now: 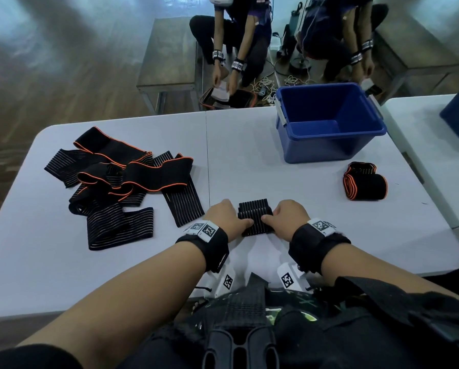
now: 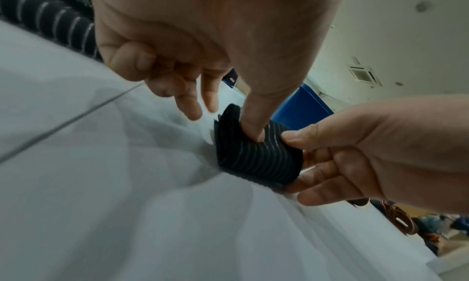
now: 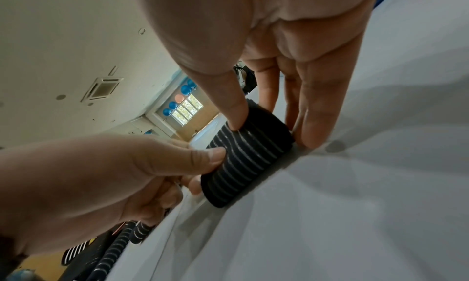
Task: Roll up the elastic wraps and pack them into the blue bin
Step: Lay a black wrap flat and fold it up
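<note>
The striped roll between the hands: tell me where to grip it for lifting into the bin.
Probably best gripped across the middle of the striped roll, from above, thumb on its near side and fingers on its far side. It lies sideways on the white table; squeezing the curved body should keep the layers from unwinding, whereas its open ends offer little hold.

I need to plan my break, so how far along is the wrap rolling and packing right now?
Early on. Done: two rolled wraps lie on the table near the blue bin, which looks empty. In hand: the left hand and right hand both pinch a striped roll. Left: the pile of unrolled wraps, then packing every roll.
</note>
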### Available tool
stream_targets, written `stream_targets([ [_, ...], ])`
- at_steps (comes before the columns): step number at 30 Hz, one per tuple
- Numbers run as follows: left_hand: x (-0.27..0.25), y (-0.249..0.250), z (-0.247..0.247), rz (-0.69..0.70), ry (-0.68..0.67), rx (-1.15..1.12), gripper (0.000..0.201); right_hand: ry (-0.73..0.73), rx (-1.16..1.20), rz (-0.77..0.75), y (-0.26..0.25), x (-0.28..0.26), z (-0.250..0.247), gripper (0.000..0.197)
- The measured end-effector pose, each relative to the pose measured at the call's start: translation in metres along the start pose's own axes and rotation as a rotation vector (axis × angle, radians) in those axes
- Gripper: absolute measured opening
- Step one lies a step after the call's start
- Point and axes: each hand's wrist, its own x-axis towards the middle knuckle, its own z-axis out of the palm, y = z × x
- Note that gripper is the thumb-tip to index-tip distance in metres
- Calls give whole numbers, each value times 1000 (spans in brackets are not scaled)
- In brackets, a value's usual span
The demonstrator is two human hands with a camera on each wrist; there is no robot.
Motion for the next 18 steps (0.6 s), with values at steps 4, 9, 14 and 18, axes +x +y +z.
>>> stream_targets([
  [4,-3,-6,0,140,64,8,46,14,75,-27,-2,0,4,40],
  [9,-5,-9,3,270,114,14,53,56,385,-56,2,-4,5,31],
  [14,-13,-12,4,308,102,-40,74,2,589,-204,-7,-13,-1,44],
  [18,-19,-10,4,335,95,-189,69,-41,624,-297,-11,-14,0,58],
])
